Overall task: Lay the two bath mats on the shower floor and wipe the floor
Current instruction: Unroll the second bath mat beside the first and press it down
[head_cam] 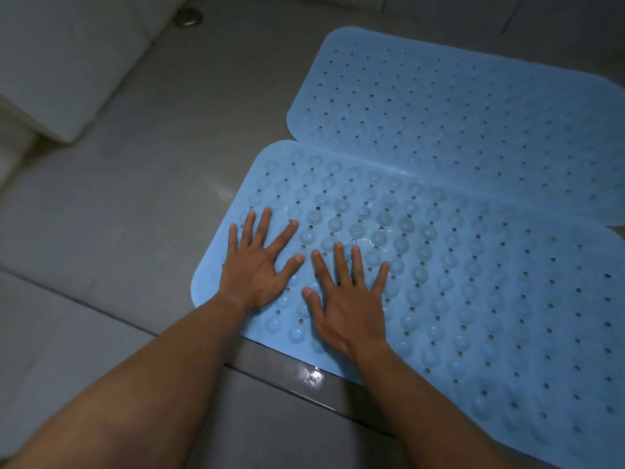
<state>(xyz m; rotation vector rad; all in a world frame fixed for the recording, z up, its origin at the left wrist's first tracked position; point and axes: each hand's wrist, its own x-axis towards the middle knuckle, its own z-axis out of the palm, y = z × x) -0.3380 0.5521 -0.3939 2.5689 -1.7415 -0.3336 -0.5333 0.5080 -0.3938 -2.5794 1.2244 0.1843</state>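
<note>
Two blue mats lie side by side on the grey floor (176,184), filling the right half of the frame: the near mat (473,299) under the hands, the far mat (456,106) beyond it at upper right, their long edges touching or slightly overlapped along one seam. Both hands rest flat with fingers spread wide, holding nothing; the left hand (257,262) is near the mat's left corner, the right hand (348,299) just beside it.

These look like thin, floppy rubber sheets with holes and suction cups, light but likely clingy once pressed and slick when wet; a corner or edge would be the place to lift. Open floor runs left toward the drain (187,16) at top. A raised ledge (304,377) crosses under the near edge.
</note>
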